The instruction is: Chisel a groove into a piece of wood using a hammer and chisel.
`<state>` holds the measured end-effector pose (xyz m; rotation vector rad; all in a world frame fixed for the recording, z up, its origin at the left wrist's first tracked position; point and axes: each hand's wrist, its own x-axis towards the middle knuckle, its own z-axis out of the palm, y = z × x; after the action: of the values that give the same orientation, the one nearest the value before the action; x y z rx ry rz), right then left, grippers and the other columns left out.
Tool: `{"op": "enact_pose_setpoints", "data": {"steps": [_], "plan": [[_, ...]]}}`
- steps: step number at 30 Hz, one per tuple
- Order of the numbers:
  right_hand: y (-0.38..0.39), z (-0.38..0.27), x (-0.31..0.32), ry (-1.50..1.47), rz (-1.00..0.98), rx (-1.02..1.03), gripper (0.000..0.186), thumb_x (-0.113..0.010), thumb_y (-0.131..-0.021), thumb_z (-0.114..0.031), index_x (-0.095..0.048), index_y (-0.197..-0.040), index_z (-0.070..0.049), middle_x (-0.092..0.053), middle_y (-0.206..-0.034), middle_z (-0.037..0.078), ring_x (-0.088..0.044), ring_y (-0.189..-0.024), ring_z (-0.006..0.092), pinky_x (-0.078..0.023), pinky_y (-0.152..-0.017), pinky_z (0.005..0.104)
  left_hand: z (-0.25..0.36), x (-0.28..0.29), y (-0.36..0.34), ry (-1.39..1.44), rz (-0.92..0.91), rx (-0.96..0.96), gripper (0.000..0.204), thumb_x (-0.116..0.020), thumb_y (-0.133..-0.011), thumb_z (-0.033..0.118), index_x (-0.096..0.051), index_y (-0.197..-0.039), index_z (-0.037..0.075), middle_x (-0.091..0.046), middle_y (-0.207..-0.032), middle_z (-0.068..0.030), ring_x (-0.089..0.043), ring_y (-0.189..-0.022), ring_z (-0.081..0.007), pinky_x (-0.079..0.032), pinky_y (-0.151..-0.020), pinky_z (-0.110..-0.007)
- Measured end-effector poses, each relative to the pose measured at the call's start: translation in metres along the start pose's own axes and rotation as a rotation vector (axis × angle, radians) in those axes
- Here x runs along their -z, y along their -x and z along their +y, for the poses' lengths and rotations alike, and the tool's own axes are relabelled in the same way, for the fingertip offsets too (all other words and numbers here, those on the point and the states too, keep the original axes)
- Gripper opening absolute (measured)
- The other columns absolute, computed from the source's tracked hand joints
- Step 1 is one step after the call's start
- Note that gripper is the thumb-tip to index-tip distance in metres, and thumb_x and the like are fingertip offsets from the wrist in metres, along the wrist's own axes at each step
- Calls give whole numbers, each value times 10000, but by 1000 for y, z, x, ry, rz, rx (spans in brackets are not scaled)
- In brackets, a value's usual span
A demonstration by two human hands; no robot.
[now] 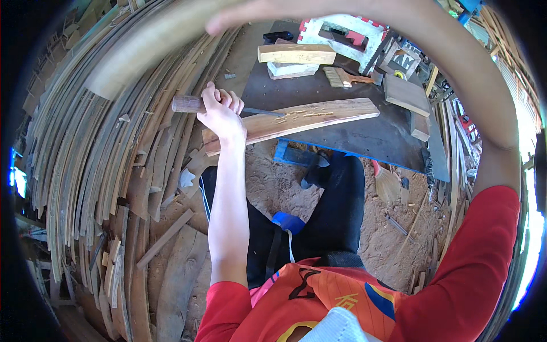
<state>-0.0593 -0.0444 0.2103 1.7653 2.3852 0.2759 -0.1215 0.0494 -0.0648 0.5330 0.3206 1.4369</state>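
Note:
My left hand (221, 112) is closed round a chisel (187, 104), with its wooden handle sticking out to the left. The chisel's narrow metal blade points right and meets the top of a wooden board (347, 109). Small wood chips (302, 114) lie on the board round the blade's tip. Across the top of the head view my right arm arches from the right. At its end my right hand (242, 14), partly cut off by the upper edge, grips a thick pale wooden mallet (134, 54), blurred by motion and raised over the left side.
The board rests on a dark table (393, 145) with a blue edge. Farther back are wood blocks (296, 54), a paintbrush (342, 78) and a white-and-red stool (347, 34). Stacked planks (74, 165) fill the left. A brush (387, 185) lies on the dusty ground.

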Motion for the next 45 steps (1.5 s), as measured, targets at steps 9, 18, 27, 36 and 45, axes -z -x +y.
{"op": "enact_pose_setpoints", "data": {"steps": [9, 18, 27, 36, 45], "plan": [[29, -33, 7, 151, 53, -357, 478, -596, -990, -458, -660, -1156, -14, -625, -713, 73, -504, -520, 122, -440, -448, 224, -14, -14, 20, -8, -34, -7, 404, -549, -969, 206, -306, -647, 175, -274, -511, 39, -214, -432, -92, -167, -444, -296], [89, 74, -107, 37, 437, -57, 589, -657, -911, -573, -640, -1276, -110, -687, -835, 155, -672, -692, 311, -533, -664, 419, 35, 20, 28, 65, -132, -110, 356, -505, -992, 169, -333, -680, 146, -279, -505, 25, -220, -419, -87, -198, -423, -283], [141, 113, -215, 158, 425, -358, 594, -660, -904, -563, -600, -1331, -154, -724, -923, 156, -721, -744, 338, -603, -678, 436, 44, -8, 42, -176, -206, -138, 355, -531, -985, 202, -347, -686, 147, -262, -506, 31, -231, -425, -100, -217, -445, -289], [118, 135, -298, 44, 918, -157, 545, -784, -844, -421, -617, -1268, -122, -710, -951, 66, -722, -716, 251, -590, -574, 341, 18, -52, 25, -252, -364, -99, 338, -630, -954, 113, -414, -694, 128, -346, -513, 29, -279, -401, -68, -205, -395, -254], [125, 132, -305, 5, 1067, -219, 513, -755, -898, -367, -623, -1269, -38, -688, -917, 142, -668, -656, 275, -515, -542, 344, 6, -80, 23, -561, -608, -70, 346, -545, -1001, 196, -373, -703, 155, -267, -508, 56, -180, -414, -71, -173, -426, -251]]}}
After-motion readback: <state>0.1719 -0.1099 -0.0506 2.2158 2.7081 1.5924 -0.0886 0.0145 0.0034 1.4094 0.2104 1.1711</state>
